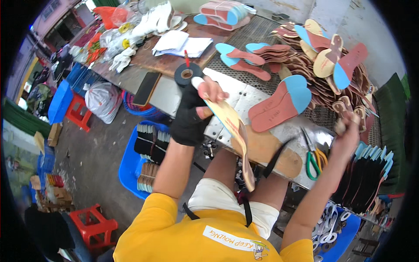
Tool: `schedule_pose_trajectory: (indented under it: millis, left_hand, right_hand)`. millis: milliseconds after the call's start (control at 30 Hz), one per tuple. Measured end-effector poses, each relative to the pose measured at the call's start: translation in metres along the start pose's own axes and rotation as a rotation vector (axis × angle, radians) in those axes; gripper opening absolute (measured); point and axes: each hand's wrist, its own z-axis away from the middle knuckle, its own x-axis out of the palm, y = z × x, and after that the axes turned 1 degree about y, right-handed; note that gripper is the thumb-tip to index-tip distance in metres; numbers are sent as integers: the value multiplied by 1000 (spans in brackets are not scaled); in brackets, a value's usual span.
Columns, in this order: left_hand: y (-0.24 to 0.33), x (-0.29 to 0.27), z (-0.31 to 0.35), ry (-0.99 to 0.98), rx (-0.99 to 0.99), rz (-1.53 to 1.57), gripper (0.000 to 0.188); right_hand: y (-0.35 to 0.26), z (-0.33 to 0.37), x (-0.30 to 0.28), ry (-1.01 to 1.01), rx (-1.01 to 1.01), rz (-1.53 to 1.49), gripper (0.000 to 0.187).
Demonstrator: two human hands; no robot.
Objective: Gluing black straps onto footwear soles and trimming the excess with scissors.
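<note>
My left hand (192, 114), in a black fingerless glove, is closed around a cream and brown insole (234, 122) with a blue edge, held tilted above my lap. White wrapping covers one fingertip. My right hand (347, 133) reaches to the right edge of the bench, its fingers curled against the lower end of a heap of brown insoles (301, 65); what they pinch, if anything, is hidden. Between my hands, a pair of pink and blue insoles (279, 104) lies on the bench. Nearer me are a brown sole-shaped piece (266, 150) and scissors (312, 159) with green and orange handles.
A black tape roll (187, 74), a phone (146, 88) and white papers (183, 44) lie at the left and back. Blue bins with black insoles (150, 144) and cut strips (334, 231) stand below. A stack of black insoles (360, 179) sits at the right edge.
</note>
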Motion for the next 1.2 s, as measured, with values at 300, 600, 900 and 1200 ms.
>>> schedule_pose_trajectory:
  millis: [300, 600, 900, 1200]
  left_hand:
    - [-48, 36, 20, -335, 6, 629, 29]
    - [-42, 53, 37, -239, -99, 393, 26]
    - [-55, 62, 76, 250, -272, -321, 24]
    - [-42, 57, 76, 355, -255, -16, 16]
  right_hand:
    - [-87, 124, -149, -574, -123, -440, 21]
    - [-51, 181, -78, -513, 305, 281, 31]
    - [-28, 211, -16, -719, -229, 1045, 15]
    - [30, 178, -19, -543, -357, 1108, 13]
